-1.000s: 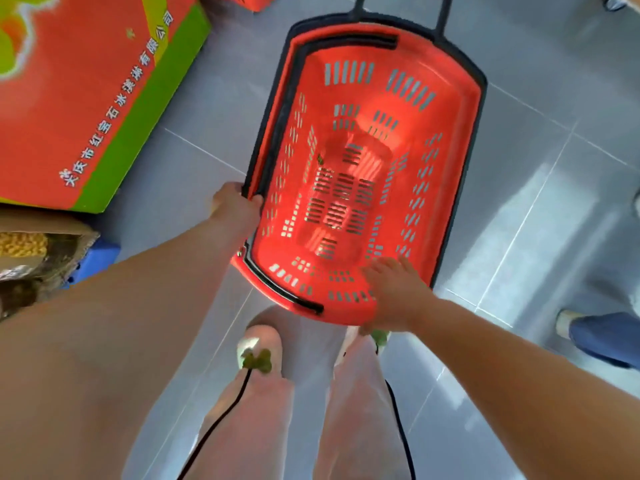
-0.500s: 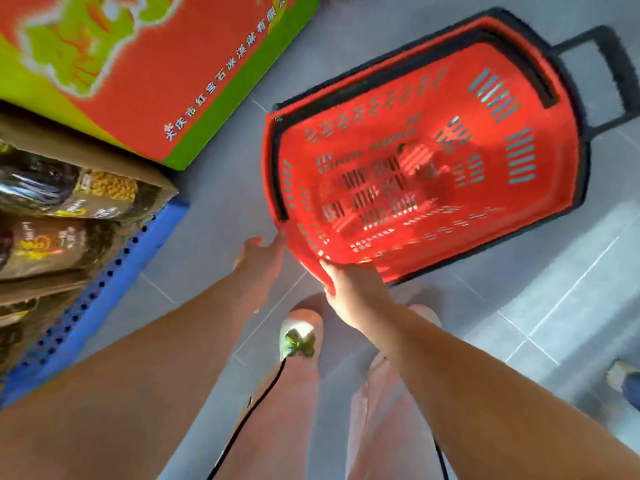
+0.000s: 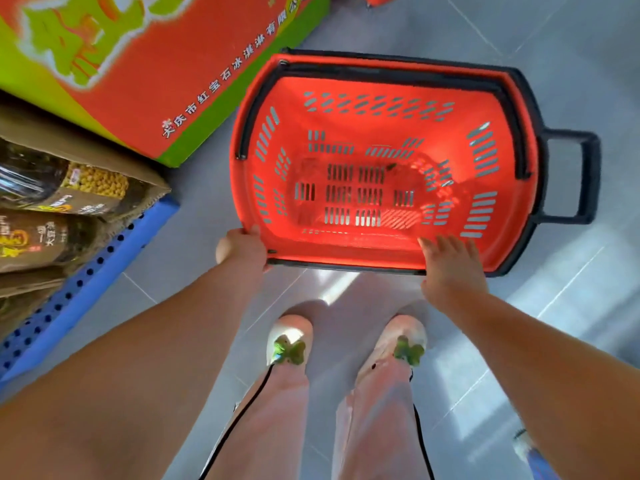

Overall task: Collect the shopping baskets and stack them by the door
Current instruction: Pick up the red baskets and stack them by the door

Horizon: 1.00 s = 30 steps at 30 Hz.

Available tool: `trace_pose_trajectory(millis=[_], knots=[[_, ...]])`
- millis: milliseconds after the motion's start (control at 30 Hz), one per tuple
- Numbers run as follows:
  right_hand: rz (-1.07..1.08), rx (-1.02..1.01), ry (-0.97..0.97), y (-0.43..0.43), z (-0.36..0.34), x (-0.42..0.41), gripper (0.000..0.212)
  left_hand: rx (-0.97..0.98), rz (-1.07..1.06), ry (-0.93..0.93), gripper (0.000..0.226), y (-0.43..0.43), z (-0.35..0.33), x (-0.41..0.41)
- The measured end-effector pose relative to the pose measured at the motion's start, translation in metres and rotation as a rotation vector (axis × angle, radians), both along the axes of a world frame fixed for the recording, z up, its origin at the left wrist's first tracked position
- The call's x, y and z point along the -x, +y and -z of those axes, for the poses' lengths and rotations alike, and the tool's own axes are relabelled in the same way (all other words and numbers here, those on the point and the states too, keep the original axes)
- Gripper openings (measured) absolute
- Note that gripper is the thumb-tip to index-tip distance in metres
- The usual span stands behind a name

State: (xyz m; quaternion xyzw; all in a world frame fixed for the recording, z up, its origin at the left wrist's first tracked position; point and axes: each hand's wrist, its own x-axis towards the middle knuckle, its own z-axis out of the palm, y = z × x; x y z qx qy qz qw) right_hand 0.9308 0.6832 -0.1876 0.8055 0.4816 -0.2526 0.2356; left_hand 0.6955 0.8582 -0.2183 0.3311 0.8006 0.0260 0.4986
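orange carton (image 3: 166,64) printed in white 大庆市红宝石冰淇淋有限公, bottle labels (image 3: 52,233) in cardboard box too blurred to read

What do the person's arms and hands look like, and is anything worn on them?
The left arm and right arm are bare, no sleeves in view. The left hand and right hand wear no gloves; no watch, bracelet or ring shows.
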Motion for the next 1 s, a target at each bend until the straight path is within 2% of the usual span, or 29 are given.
trace_pose_trajectory(millis=[133,200,267,400,467,533,600,667,733,800,867,1000], knots=[[0.041,0.017,0.182,0.002,0.006,0.01,0.055,-0.099,-0.025,0.104,0.042,0.028,-0.001,0.017],[0.096,-0.027,0.26,0.011,0.01,0.031,0.053,-0.089,-0.168,0.047,0.049,0.028,-0.004,0.021],[0.132,-0.117,0.299,0.017,0.013,0.054,0.056,0.007,-0.297,-0.05,0.058,0.014,-0.012,0.016],[0.177,-0.189,0.502,0.028,0.013,0.092,0.061,0.229,-0.336,-0.343,0.032,-0.028,-0.013,-0.015],[0.208,-0.306,0.551,0.025,0.01,0.096,0.056,0.264,-0.294,-0.347,0.022,-0.042,-0.006,-0.026],[0.261,-0.541,0.347,0.013,0.008,0.084,0.049,0.259,-0.287,-0.304,0.025,-0.048,0.001,-0.028],[0.514,-0.7,0.027,-0.005,0.007,0.059,0.054,0.251,-0.324,-0.33,0.026,-0.048,0.005,-0.027],[0.862,-0.665,-0.111,-0.02,0.007,0.03,0.068,0.251,-0.293,-0.324,0.02,-0.047,0.008,-0.023],[1.142,-0.459,-0.037,-0.026,0.009,0.005,0.079,0.249,-0.26,-0.308,0.015,-0.047,0.008,-0.022],[1.234,-0.372,0.165,-0.021,0.015,-0.012,0.061,0.253,-0.34,-0.374,0.015,-0.047,0.006,-0.019],[1.273,-0.46,0.364,-0.012,0.016,-0.023,0.033,0.233,-0.392,-0.435,0.01,-0.047,-0.001,-0.017],[1.316,-0.561,0.521,-0.002,0.0,-0.035,0.013,0.131,-0.47,-0.499,0.021,-0.039,-0.032,-0.029]])
